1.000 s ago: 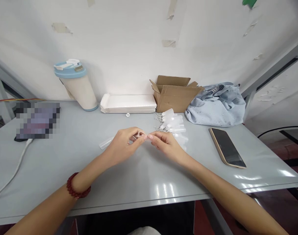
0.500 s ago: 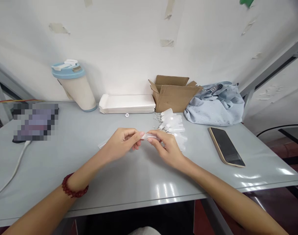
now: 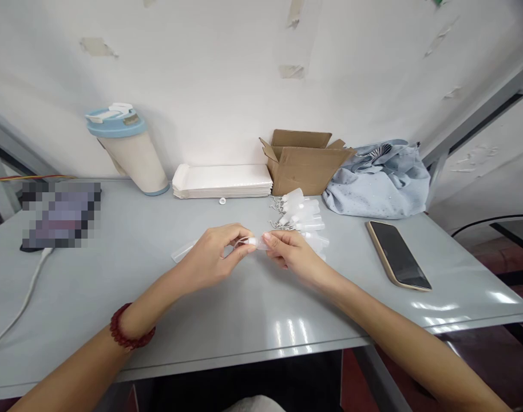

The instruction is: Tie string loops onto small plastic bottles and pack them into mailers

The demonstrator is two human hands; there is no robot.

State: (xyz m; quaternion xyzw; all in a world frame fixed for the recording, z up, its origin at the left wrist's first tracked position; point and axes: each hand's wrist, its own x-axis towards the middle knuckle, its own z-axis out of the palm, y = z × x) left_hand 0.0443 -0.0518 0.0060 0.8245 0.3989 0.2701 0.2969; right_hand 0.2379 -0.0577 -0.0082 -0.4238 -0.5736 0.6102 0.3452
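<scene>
Both hands hold one small translucent plastic bottle (image 3: 261, 245) above the middle of the table. My left hand (image 3: 221, 250) is closed in a pinch on its white cap end, where a thin loop curves between thumb and forefinger. My right hand (image 3: 293, 252) pinches the clear body from the other side, its fingers hiding most of it. Just behind my right hand lies a pile of similar translucent bottles (image 3: 304, 212) with thin grey metal pieces at their ends. A clear flat plastic piece (image 3: 183, 250) shows partly behind my left hand.
Along the wall stand a tilted blue-lidded tumbler (image 3: 130, 154), a stack of white envelopes (image 3: 222, 180), an open cardboard box (image 3: 304, 169) and a light blue cloth bundle (image 3: 381, 183). A small white ring (image 3: 222, 201), a phone (image 3: 397, 254) and a blurred-out device with a cable (image 3: 38, 274) lie on the table.
The hands have shifted their grip on the bottle. The left fingers have opened out around the white cap end and its loop, now visible; the right fingers have curled in.
</scene>
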